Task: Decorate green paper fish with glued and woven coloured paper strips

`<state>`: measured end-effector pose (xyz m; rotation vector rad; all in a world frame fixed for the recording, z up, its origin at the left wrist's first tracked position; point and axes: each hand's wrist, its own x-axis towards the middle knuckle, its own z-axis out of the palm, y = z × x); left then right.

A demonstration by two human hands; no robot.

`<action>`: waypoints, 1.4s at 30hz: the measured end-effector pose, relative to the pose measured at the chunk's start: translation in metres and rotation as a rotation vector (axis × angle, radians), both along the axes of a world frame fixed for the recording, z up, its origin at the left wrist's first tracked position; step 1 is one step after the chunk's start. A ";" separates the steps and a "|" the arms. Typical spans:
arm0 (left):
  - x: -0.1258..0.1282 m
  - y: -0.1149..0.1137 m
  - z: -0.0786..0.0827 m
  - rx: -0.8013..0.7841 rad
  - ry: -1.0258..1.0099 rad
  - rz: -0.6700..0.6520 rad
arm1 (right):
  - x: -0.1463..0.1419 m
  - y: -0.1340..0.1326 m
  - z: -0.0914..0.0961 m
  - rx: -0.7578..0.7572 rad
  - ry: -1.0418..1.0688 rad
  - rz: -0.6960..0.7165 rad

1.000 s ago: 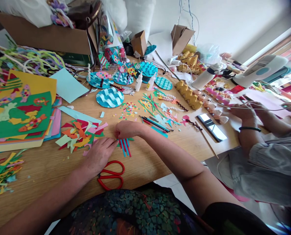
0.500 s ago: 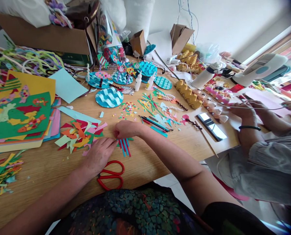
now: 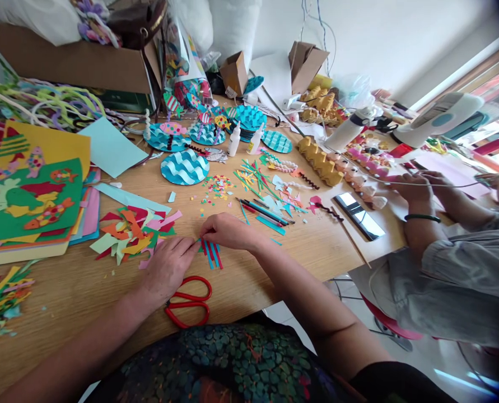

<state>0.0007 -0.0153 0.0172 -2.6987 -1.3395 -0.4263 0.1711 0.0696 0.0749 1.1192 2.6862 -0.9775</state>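
Observation:
Red and blue paper strips (image 3: 213, 256) lie side by side on the wooden table, partly under my hands. My left hand (image 3: 169, 267) rests on the table with its fingers together and their tips pinching the left edge of the strips. Closed in a pinch, my right hand (image 3: 226, 230) is at the strips' far end; its fingertips partly hide what they grip. Red-handled scissors (image 3: 192, 302) lie just in front of my left hand, their blades hidden under it. Coloured paper scraps (image 3: 135, 232) are heaped left of my hands.
Stacked coloured paper (image 3: 77, 224) lies at left. Pencils (image 3: 266, 211), glue bottles (image 3: 234, 140), and a blue wavy disc (image 3: 185, 166) are beyond my hands. A phone (image 3: 358, 216) and a thin stick (image 3: 356, 246) lie right. At far right another person's hands (image 3: 417, 187) are at work.
My right hand has moved slightly right and nearer to me, its fingers now pinching at the strips' top. My left hand stays almost where it was. The view has shifted a little.

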 end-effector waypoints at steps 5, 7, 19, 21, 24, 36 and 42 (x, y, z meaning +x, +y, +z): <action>0.001 -0.001 0.001 -0.017 0.002 0.011 | -0.006 -0.005 0.001 0.027 -0.053 -0.030; 0.001 -0.001 0.001 -0.025 -0.008 0.013 | -0.008 -0.005 0.004 0.034 -0.099 -0.015; 0.000 -0.002 0.002 -0.060 -0.002 0.015 | -0.020 -0.002 0.007 0.103 -0.249 -0.010; -0.001 -0.002 0.002 -0.066 -0.007 0.020 | -0.018 -0.001 0.008 0.123 -0.206 -0.051; -0.001 -0.002 0.002 -0.070 -0.006 0.017 | -0.016 -0.001 0.008 0.119 -0.160 -0.092; 0.000 -0.003 0.006 -0.078 0.097 0.026 | -0.019 0.000 0.000 0.080 -0.205 -0.016; 0.000 -0.002 0.004 -0.066 0.089 0.021 | -0.018 0.000 0.001 0.091 -0.181 -0.032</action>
